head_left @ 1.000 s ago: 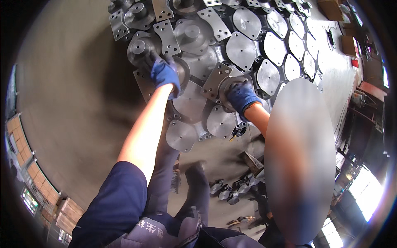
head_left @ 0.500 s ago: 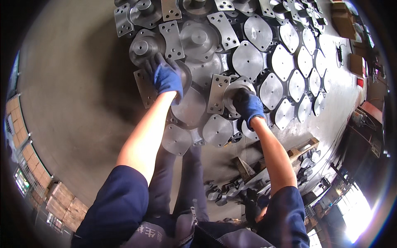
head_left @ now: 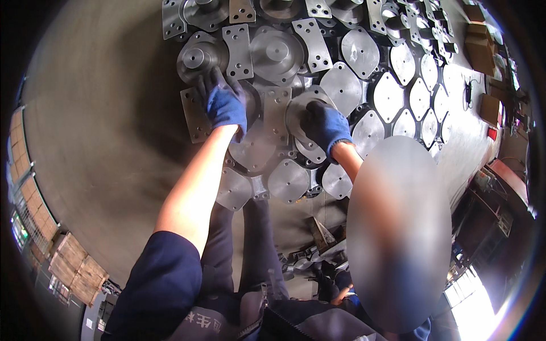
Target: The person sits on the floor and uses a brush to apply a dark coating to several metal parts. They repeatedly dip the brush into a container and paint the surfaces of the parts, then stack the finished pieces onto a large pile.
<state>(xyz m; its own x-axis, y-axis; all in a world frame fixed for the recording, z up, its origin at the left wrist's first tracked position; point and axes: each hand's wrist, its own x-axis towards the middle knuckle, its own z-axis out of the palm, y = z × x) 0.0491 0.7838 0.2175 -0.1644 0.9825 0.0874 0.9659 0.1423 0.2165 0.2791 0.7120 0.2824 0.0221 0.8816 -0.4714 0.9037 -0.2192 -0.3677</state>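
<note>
My left hand (head_left: 223,105), in a blue glove with dark fingers, lies over a grey metal flange with its fingers stretched and apart. A flat plate with holes (head_left: 194,116) sticks out left of that hand; the flange's middle is hidden under it. My right hand (head_left: 325,126), gloved alike, is closed round the middle of another metal flange (head_left: 298,116), covering its hub. A holed plate (head_left: 277,113) adjoins this flange on its left. Both parts rest on a layer of flat, rounded-diamond metal flanges (head_left: 341,88). Above my left hand stands a flange with a round hub (head_left: 196,58).
More hubbed flanges and curved holed plates (head_left: 238,51) fill the far side of the stack. Cardboard boxes (head_left: 479,51) stand at far right, wooden crates (head_left: 74,267) at lower left. Another person's arm (head_left: 342,294) shows at lower right. A blurred oval covers my right forearm.
My right hand has moved left and slightly away from me, and the flange and its holed plate have shifted left with it. My left hand stays on its flange.
</note>
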